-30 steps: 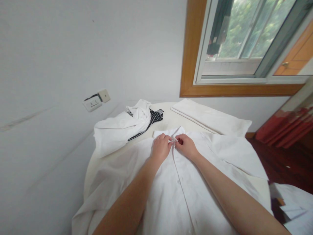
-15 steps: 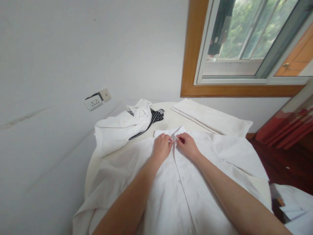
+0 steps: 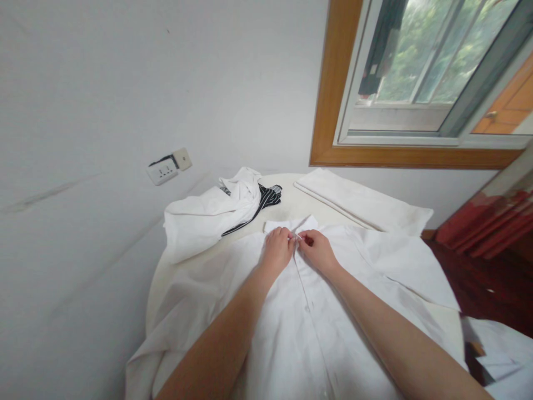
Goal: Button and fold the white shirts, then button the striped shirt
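Note:
A white button-up shirt (image 3: 287,333) lies front side up, spread over a round cream table, its collar (image 3: 308,223) pointing away from me. My left hand (image 3: 278,247) pinches the front edge of the shirt just below the collar. Right beside it, my right hand (image 3: 318,250) pinches the opposite edge, fingertips nearly touching those of the left. Whatever small button sits between the fingers is hidden. Lower down, a button (image 3: 307,308) shows on the front strip. The sleeves spread out to both sides.
At the back left lies a crumpled white garment (image 3: 204,216) with a black striped cloth (image 3: 270,195). A folded white cloth (image 3: 362,200) rests at the back right. The table (image 3: 156,294) meets the wall with a socket (image 3: 162,171). More white cloth (image 3: 503,344) is at the lower right.
Both hands stay at the collar; their fingertips have drawn slightly closer together, bringing the two shirt edges together. The view has shifted a little.

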{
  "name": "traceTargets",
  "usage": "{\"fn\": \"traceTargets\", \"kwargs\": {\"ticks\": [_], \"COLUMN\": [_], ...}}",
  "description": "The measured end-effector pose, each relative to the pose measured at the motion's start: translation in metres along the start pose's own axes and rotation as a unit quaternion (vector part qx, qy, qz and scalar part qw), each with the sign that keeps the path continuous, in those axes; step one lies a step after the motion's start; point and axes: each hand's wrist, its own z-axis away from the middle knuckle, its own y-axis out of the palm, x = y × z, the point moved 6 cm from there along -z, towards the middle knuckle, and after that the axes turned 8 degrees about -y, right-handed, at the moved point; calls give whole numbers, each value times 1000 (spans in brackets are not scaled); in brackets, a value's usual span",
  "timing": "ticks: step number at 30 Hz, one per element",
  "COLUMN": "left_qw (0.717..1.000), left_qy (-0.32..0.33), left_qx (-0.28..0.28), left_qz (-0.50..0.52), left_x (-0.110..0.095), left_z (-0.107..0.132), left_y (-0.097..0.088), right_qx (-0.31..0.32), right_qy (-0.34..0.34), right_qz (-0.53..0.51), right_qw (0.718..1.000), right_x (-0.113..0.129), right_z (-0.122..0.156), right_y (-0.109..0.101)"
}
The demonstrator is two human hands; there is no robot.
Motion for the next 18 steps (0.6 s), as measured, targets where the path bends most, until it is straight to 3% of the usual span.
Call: {"fn": "traceTargets", "kwargs": {"ticks": [11,18], "left_qw": [999,994], "left_qy": [-7,-35], "left_qx": [-12,-15], "left_qz": [44,100], "left_x": [-1,9], "left_z": [-1,-2], "left_y": [-8,-4], "right_qx": [1,-1], "right_qy": [18,14], "right_qz": [-47,-66], "right_qw": [999,998], "right_x": [-4,-5], "right_z": [-2,-3], "right_y": [-2,-2]}}
